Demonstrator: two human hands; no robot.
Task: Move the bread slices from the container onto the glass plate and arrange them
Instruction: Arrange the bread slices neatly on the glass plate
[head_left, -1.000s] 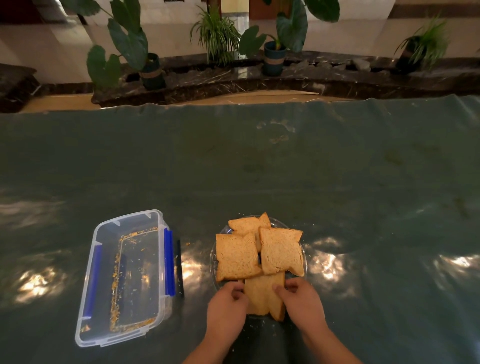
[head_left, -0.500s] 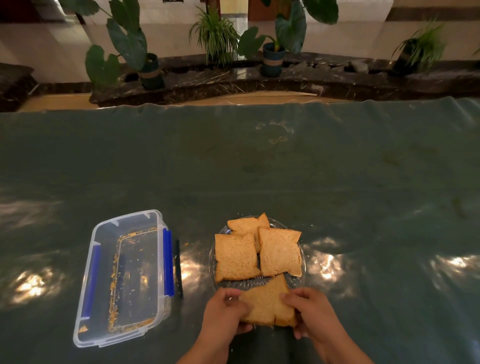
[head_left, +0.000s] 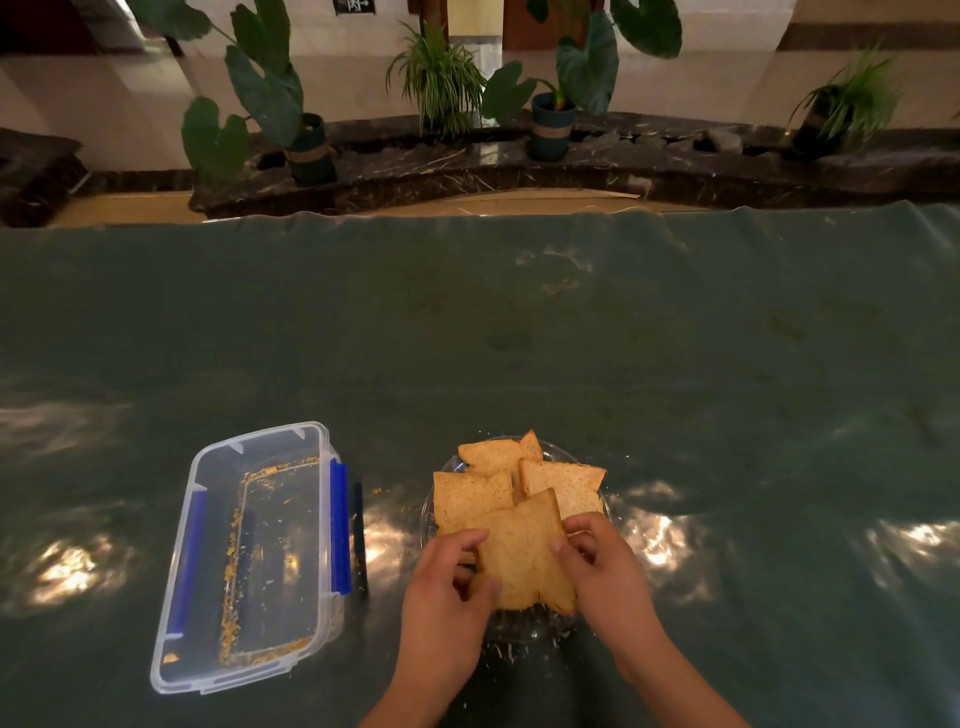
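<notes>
**A:** Grip check? Bread location?

**B:** Both hands on one bread slice (head_left: 522, 558), near side of the glass plate (head_left: 427, 512). Left hand (head_left: 448, 603) pinching the slice's left edge, thumb on top, fingers curled under. Right hand (head_left: 602, 566) clamped on the right edge, same way. Slice tilted, far corner overlapping the other slices.

**A:** And the rest?

**B:** Three more already on the plate: left slice (head_left: 467, 499), right slice (head_left: 569, 483), far slice (head_left: 496, 454) tucked partly under those two. Can't tell about any more underneath.

**A:** Container?

**B:** Clear plastic container (head_left: 249, 556) with blue clips, left of the plate, near but apart. Nothing but crumbs (head_left: 231, 587) along the bottom edges. Dark pen-like thing (head_left: 358, 540) lying just beside its right wall. All sitting on a green table cover (head_left: 519, 338), shiny patches either side. A few crumbs scattered near the plate too.
</notes>
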